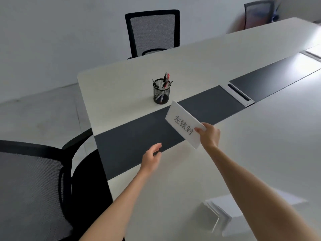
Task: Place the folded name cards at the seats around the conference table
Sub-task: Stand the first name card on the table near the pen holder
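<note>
One name card in the air, heading for a seat

My right hand (209,135) pinches the name card (185,124) by its near end, lifted over the desk's (260,153) dark middle strip so the printed side faces me. My left hand (151,158) hovers empty, fingers loosely apart, probably ready to steady it. The spare cards (220,214) wait at the near edge.

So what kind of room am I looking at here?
Most likely an office meeting room: a long white conference table with a dark grey centre strip, black mesh-backed office chairs around it, and a black wire-mesh pen holder. The right hand holds a white folded name card.
</note>
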